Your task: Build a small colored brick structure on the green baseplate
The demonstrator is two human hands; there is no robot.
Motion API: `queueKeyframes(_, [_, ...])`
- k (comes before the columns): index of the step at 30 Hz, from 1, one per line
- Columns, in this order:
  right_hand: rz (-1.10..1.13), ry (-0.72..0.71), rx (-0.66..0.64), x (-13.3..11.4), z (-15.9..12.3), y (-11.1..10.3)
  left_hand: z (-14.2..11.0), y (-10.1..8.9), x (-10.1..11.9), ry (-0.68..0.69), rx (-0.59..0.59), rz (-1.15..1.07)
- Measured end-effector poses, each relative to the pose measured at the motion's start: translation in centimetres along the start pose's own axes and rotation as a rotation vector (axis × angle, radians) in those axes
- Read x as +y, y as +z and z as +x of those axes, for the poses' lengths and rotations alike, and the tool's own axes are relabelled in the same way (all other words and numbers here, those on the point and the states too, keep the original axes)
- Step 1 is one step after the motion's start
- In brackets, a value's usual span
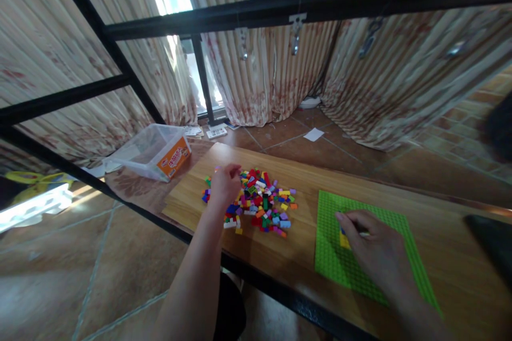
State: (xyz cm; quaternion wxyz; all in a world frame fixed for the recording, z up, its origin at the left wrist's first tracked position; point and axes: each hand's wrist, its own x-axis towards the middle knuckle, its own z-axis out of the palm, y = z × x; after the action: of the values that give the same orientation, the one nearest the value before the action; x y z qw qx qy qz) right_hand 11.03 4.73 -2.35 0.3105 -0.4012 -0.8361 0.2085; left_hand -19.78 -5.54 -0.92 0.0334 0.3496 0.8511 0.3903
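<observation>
Over the left part of a pile of small coloured building bricks [260, 200], my left hand [226, 185] is held with its fingers curled together. Whatever its fingertips may hold is hidden. My right hand [370, 242] is above a green studded baseplate [330, 208], thumb and fingers closed around bricks. A yellow building brick [344, 240] shows below the thumb, with a bit of blue above it. The palm and fingers hide the rest, and I cannot tell whether those bricks are fixed to the plate.
A clear plastic box [148, 152] with an orange label stands beyond the wooden table's [296, 256] left end. A black frame bar [256, 16] crosses in front of curtains. A dark flat object [490, 245] lies at the right. Papers [314, 134] lie on the floor.
</observation>
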Motion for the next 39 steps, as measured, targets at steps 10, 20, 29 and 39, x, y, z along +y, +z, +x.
queueKeyframes(10, [0.028, -0.069, 0.015, -0.1, 0.1, 0.6, -0.8, -0.1, 0.7, 0.156, -0.212, 0.168])
queueKeyframes(20, [0.058, -0.09, 0.022, -0.2, 0.2, 0.7, -1.7, 0.8, 1.6, 0.21, -0.275, 0.319])
queueKeyframes(29, [0.027, -0.082, 0.018, -0.2, 0.2, 0.7, -2.4, 2.2, 2.3, 0.293, -0.356, 0.127])
queueKeyframes(39, [0.024, -0.084, 0.004, -0.2, 0.3, 0.6, -2.4, 2.3, 2.6, 0.336, -0.37, 0.038])
